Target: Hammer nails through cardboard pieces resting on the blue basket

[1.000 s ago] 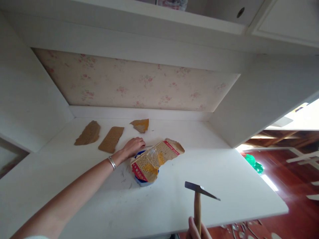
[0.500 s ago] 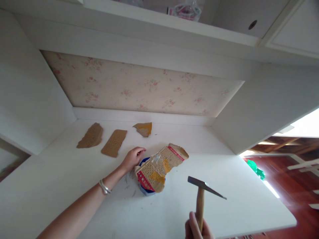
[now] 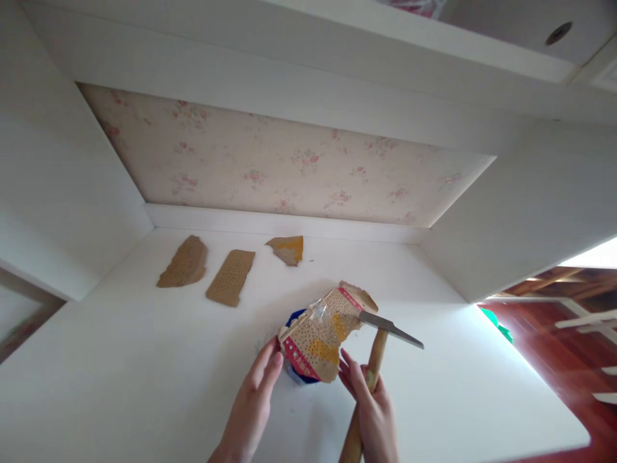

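A torn piece of cardboard [image 3: 308, 341], full of small punched holes and marked with red strips and yellow patches, lies tilted over a blue container [image 3: 295, 316] on the white desktop. My left hand [image 3: 258, 392] is at the cardboard's lower left corner, thumb and fingers closed on its edge. In my right hand [image 3: 371, 399] is a hammer [image 3: 390, 329] with a wooden handle, its metal head above the cardboard's right side. The fingertips of that hand reach to the cardboard's right edge; whether they touch it I cannot tell.
Two brown cardboard pieces [image 3: 183, 263] [image 3: 231, 278] lie at the back left of the desktop. A smaller yellow-marked scrap [image 3: 288, 249] is behind the container. White side panels and an overhead shelf [image 3: 337, 45] enclose the desk. A green bag [image 3: 496, 325] shows beyond the right edge.
My left hand has come round from behind the container to the cardboard's near left corner. My right hand has moved up and forward with the hammer, to the cardboard's right side.
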